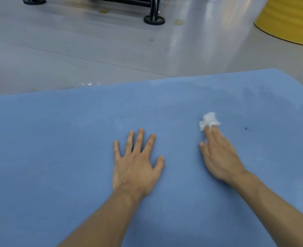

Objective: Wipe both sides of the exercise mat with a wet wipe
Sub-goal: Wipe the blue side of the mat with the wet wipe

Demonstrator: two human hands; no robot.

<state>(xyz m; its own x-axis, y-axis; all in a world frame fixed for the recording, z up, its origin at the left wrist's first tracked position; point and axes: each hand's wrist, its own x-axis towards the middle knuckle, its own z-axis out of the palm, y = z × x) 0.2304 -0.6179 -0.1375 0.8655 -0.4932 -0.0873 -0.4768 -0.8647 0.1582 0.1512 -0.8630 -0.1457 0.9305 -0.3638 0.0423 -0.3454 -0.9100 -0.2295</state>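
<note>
Blue mat [58,157] on the floor [76,50]. Left hand [136,164] lies flat mid-mat, fingers straight and spread. Right hand [218,157], fingers straight, presses a crumpled wipe [209,120] down, nearer the mat's far edge.

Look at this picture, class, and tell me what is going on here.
A person is working on a blue exercise mat spread on a grey floor. The left hand rests flat on the mat, fingers spread. The right hand presses a crumpled white wet wipe against the mat under its straight fingertips. Darker, damp-looking patches show on the mat's far right part, so wiping of this side seems under way.
</note>
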